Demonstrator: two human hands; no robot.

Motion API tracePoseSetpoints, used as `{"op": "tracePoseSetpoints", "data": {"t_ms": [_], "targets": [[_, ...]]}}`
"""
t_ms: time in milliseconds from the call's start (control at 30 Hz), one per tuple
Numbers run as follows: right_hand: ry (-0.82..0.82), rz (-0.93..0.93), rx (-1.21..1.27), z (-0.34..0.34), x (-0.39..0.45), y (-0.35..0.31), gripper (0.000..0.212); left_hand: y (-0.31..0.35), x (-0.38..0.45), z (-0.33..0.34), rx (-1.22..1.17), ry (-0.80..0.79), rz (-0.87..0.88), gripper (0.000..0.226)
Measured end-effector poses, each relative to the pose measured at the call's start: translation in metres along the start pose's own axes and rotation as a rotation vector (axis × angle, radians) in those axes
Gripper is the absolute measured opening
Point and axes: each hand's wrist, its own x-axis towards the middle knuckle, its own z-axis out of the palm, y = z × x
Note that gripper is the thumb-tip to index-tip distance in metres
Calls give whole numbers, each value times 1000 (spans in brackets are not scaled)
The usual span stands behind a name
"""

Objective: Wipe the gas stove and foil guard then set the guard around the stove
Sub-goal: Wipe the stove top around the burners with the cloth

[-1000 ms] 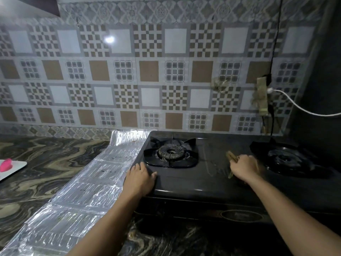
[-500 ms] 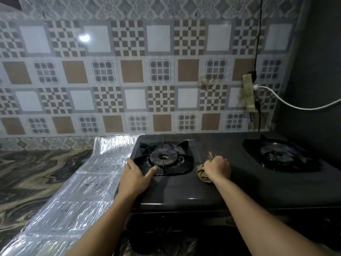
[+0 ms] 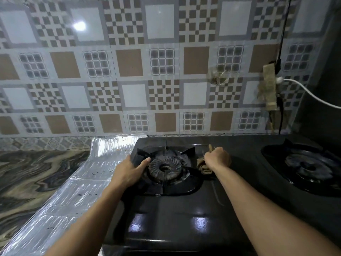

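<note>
On the black stove (image 3: 175,218), the right hand (image 3: 218,158) has its grip curled round a brown cloth (image 3: 203,164) beside the left burner (image 3: 165,168). The left hand (image 3: 129,171), fingers straight, rests at the stove's left edge, beside the foil guard (image 3: 77,191) lying flat on the desk (image 3: 33,174).

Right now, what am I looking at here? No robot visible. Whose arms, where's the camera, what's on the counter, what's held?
There is no machine here: a person works with two bare hands, and the single picture comes from a wide-angle camera worn on their head, looking forward and down. That is why both forearms enter from the bottom edge.

On the marbled counter sits a black two-burner gas stove against a patterned tiled wall. Beside its left edge the silver foil guard lies flat, not yet set around the stove.

The left hand rests on the stove at the left burner, fingers fairly straight, holding nothing. The right hand has its fingers curled round a brownish cloth, pressed to the stove top just right of that burner.
</note>
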Motion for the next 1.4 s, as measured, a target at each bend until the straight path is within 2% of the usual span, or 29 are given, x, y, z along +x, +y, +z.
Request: {"op": "tracePoseSetpoints", "data": {"t_ms": [133, 233, 400, 600, 767, 933, 1100, 1400], "targets": [[12, 2, -15, 6, 15, -6, 29, 8, 10, 1, 106, -65, -20, 64], [14, -4, -33, 10, 22, -8, 28, 10, 20, 4, 213, -117, -41, 77], [29, -24, -69, 15, 33, -12, 25, 7, 33, 8, 267, -172, -44, 86], [-59, -96, -135, 8, 42, -18, 25, 7, 33, 17, 421, -167, -27, 99], [11, -127, -218, 17, 43, -15, 34, 4, 37, 19, 451, -151, -11, 111], [36, -138, -166, 33, 56, -21, 31, 7, 30, 22, 454, -130, -32, 103], [11, -168, -233, 47, 81, -30, 28, 4, 32, 24, 425, -105, -20, 95], [-184, -353, -339, 45, 104, -48, 26, 6, 29, 24, 445, -118, -12, 98]]}}
